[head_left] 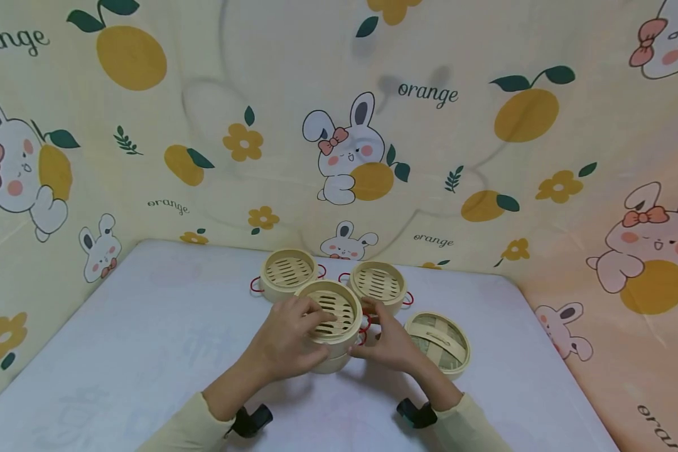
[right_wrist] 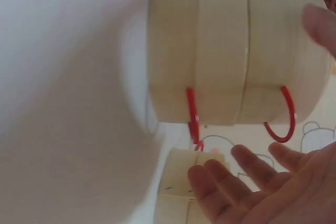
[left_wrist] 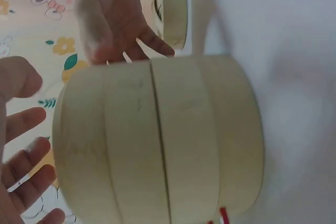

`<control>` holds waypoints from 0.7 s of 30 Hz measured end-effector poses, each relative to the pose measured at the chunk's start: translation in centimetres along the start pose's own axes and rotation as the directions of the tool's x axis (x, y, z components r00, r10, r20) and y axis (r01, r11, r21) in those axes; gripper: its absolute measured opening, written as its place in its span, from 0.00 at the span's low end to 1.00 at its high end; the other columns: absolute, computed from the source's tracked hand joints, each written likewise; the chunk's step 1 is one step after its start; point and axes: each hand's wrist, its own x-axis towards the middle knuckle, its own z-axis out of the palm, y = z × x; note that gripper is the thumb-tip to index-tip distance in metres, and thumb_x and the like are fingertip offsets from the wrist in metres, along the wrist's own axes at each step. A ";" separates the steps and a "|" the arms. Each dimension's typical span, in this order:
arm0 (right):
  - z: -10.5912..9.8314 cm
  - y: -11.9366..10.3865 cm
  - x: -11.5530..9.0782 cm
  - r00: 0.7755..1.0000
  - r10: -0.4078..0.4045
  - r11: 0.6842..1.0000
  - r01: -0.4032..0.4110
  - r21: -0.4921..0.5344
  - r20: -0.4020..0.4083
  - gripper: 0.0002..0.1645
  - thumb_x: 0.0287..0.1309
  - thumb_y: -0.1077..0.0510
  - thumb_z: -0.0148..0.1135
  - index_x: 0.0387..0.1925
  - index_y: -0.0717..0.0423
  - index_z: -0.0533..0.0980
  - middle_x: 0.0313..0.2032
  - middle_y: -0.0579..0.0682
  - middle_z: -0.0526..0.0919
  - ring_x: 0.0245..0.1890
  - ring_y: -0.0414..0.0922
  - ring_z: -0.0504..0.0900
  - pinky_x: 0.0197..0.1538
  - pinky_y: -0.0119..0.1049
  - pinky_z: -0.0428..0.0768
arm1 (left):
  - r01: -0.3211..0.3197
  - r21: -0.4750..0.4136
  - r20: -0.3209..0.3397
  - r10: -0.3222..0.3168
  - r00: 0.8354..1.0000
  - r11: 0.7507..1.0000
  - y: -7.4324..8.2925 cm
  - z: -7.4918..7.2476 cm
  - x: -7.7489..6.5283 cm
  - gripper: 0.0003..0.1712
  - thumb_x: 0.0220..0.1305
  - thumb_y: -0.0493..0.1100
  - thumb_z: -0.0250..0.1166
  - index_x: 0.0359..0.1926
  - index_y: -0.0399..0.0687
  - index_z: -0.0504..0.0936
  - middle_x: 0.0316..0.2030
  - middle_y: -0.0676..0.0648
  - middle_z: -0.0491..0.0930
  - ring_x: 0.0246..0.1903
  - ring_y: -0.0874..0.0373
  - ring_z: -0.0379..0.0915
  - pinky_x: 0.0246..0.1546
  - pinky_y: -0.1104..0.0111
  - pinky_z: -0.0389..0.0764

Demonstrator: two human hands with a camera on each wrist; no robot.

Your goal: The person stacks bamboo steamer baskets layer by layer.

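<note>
Two round bamboo steamer baskets stand stacked near the middle of the table, the upper basket with a slatted bottom facing up, the lower basket partly hidden. Red loops hang at their right side; one red loop shows close up in the right wrist view. My left hand is at the stack's left side, fingers loosely spread near the upper rim. On the other side my right hand has its fingers relaxed, apart from the wall in the right wrist view. Neither hand grips the stack.
Behind the stack stand a back left steamer basket and a back right steamer basket, both with red loops. A woven steamer lid with a strap handle lies at the right. The white table meets a printed cloth backdrop.
</note>
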 end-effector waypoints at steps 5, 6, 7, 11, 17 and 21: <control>-0.1 -0.8 0.1 1.000 -0.011 1.000 0.011 0.023 0.001 0.57 0.42 0.46 0.76 0.71 0.47 0.56 0.63 0.50 0.71 0.62 0.53 0.72 0.57 0.57 0.74 | 0.026 -0.011 -0.021 -0.026 0.999 1.000 -1.0 -0.9 0.1 0.22 0.44 0.49 0.71 0.45 0.54 0.84 0.40 0.55 0.77 0.42 0.60 0.73 0.46 0.61 0.76; -0.1 -1.0 0.2 1.000 -0.013 1.000 0.013 0.026 0.001 0.56 0.43 0.46 0.76 0.71 0.46 0.56 0.63 0.50 0.71 0.62 0.52 0.73 0.57 0.56 0.73 | 0.036 -0.017 -0.019 -0.037 0.999 0.999 -1.3 -1.1 0.1 0.22 0.45 0.49 0.71 0.45 0.54 0.84 0.41 0.54 0.77 0.44 0.59 0.73 0.48 0.62 0.77; -0.1 -1.1 0.2 1.000 -0.016 0.999 0.016 0.029 -0.001 0.56 0.43 0.46 0.76 0.71 0.46 0.56 0.63 0.50 0.72 0.61 0.51 0.73 0.56 0.55 0.73 | 0.045 -0.023 -0.019 -0.045 0.999 0.999 -1.5 -1.3 0.2 0.23 0.45 0.48 0.71 0.46 0.53 0.83 0.42 0.53 0.77 0.45 0.59 0.74 0.49 0.61 0.77; 0.0 -1.4 0.4 1.000 -0.029 0.999 0.029 0.042 -0.010 0.55 0.43 0.46 0.76 0.71 0.48 0.58 0.62 0.50 0.73 0.59 0.50 0.74 0.54 0.52 0.74 | 0.085 -0.043 -0.017 -0.085 0.996 0.995 -2.8 -1.9 0.2 0.23 0.48 0.47 0.70 0.49 0.50 0.82 0.45 0.51 0.77 0.48 0.57 0.73 0.50 0.61 0.79; 0.1 -1.7 0.5 1.000 -0.027 0.998 0.028 0.051 -0.013 0.57 0.41 0.47 0.77 0.71 0.51 0.58 0.61 0.49 0.73 0.58 0.48 0.74 0.53 0.49 0.74 | 0.154 -0.049 -0.012 -0.155 0.988 0.987 -5.5 -2.5 0.4 0.22 0.51 0.44 0.68 0.50 0.51 0.81 0.45 0.51 0.76 0.48 0.55 0.72 0.47 0.60 0.80; 0.2 -1.6 0.5 0.999 -0.027 0.999 0.027 0.043 -0.019 0.58 0.40 0.46 0.78 0.71 0.50 0.58 0.62 0.49 0.73 0.59 0.48 0.74 0.54 0.48 0.75 | 0.188 -0.048 0.008 -0.188 0.982 0.981 -7.2 -2.5 0.3 0.21 0.53 0.44 0.69 0.50 0.50 0.80 0.46 0.49 0.77 0.48 0.53 0.73 0.47 0.59 0.80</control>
